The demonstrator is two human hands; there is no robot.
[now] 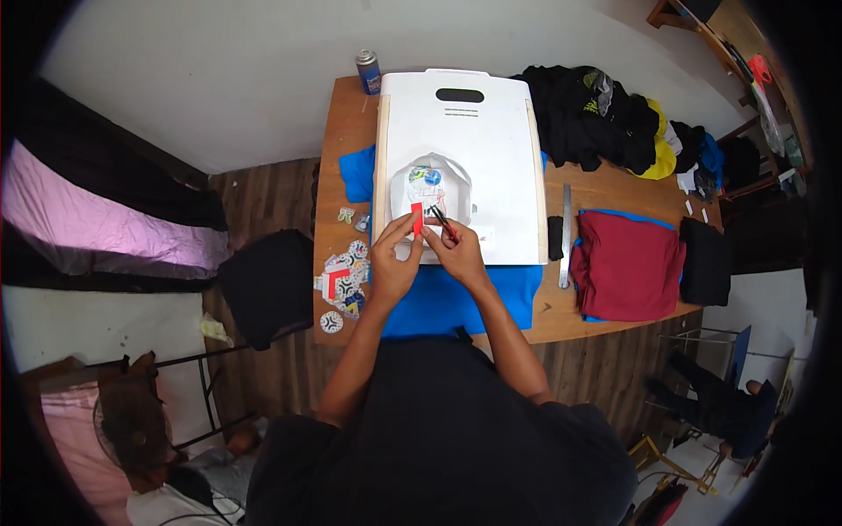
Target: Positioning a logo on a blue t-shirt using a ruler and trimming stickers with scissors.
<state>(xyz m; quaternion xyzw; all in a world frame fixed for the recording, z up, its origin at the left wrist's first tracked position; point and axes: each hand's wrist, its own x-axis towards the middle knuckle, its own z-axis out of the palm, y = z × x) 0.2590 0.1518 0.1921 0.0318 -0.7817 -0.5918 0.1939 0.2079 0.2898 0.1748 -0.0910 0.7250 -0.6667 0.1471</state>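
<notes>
Above the front part of a white box-like board, my left hand is closed, pinching a small red strip upright. My right hand is closed on a small black and red tool with two slim points; its exact kind is hard to make out. The two hands almost meet, fingertips close together at the strip. Just beyond them, on the board, lies a white many-sided tray with colourful printed pieces in it. Blue cloth shows under the board's near edge.
Patterned stickers and cut pieces lie at the left table edge. A spray can stands at the back left. To the right are a metal ruler, folded maroon cloth and heaped dark clothes. Another person is at the far right.
</notes>
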